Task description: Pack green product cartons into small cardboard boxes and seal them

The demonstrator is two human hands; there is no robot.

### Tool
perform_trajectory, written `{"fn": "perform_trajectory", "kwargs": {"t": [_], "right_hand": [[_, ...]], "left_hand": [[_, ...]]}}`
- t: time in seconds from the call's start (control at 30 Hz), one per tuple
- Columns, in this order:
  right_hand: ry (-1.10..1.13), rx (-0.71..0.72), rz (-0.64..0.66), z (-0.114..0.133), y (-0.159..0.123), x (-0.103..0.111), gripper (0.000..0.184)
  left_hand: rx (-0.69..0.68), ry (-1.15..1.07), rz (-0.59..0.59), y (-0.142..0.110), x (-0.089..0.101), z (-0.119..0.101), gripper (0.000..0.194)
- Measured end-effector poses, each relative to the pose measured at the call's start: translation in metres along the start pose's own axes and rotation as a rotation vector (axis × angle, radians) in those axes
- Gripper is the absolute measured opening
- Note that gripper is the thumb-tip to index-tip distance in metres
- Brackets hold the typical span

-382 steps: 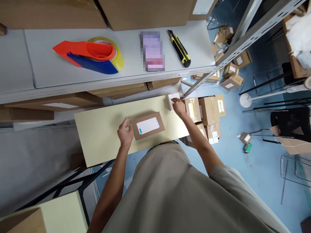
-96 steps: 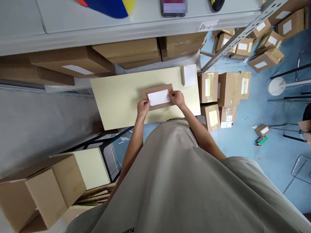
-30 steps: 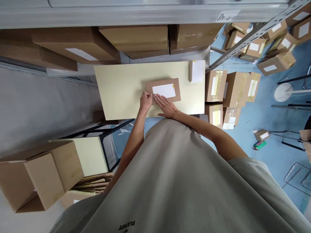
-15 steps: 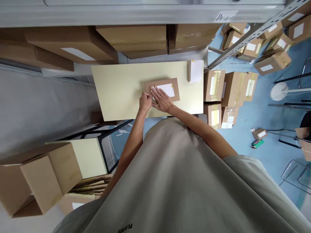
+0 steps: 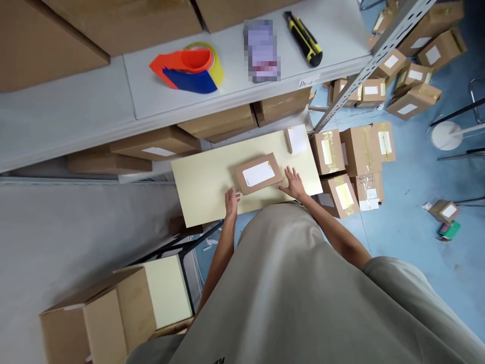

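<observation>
A purplish rectangular item (image 5: 262, 50) on the grey metal shelf (image 5: 98, 101) is pixelated and cannot be identified. The large brown cartons (image 5: 151, 28) behind it are cut off by the top edge. The open brown cardboard carton (image 5: 104, 321) at lower left is cut off by the bottom edge; its contents cannot be made out. The taped brown cartons (image 5: 361, 151) on the blue floor conceal their contents. The flat brown cardboard box (image 5: 247, 185), bearing a white rectangular label (image 5: 259, 174), lies on the pale yellow tabletop (image 5: 200, 189), between the hands. The left hand (image 5: 232, 202) is just beside its near left corner, fingers loosely curled; the right hand (image 5: 294, 185) is near its right end, fingers spread. Contact with the box cannot be confirmed for either. A white rectangular block (image 5: 297, 139) stands near the tabletop's far right corner.
</observation>
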State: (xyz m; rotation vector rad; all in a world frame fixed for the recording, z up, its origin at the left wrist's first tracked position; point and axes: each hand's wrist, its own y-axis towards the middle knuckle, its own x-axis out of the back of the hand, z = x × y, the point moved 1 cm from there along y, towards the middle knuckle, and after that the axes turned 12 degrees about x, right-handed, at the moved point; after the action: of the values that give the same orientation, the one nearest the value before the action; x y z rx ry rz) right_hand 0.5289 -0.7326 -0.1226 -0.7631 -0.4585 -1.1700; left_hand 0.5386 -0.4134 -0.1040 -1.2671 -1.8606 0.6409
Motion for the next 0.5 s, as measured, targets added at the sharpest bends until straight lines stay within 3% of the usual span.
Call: {"fn": "perform_trajectory", "kwargs": {"t": [0.17,0.37,0.5], "right_hand": [[0.246,-0.068,-0.044,0.002,-0.002,-0.010,0.101],[0.334,0.062,-0.298,0.006,-0.012,0.037,0.089],[0.309,0.016,-0.341,0.003,-0.028,0.049,0.080]], "left_hand": [[-0.043,-0.034,0.136,-0.017,0.001,0.009,0.062],[-0.289,-0.147,0.185,-0.036,0.012,-0.017,0.078],[-0.305,-0.172,0.247,-0.048,0.009,-0.017,0.075]]}}
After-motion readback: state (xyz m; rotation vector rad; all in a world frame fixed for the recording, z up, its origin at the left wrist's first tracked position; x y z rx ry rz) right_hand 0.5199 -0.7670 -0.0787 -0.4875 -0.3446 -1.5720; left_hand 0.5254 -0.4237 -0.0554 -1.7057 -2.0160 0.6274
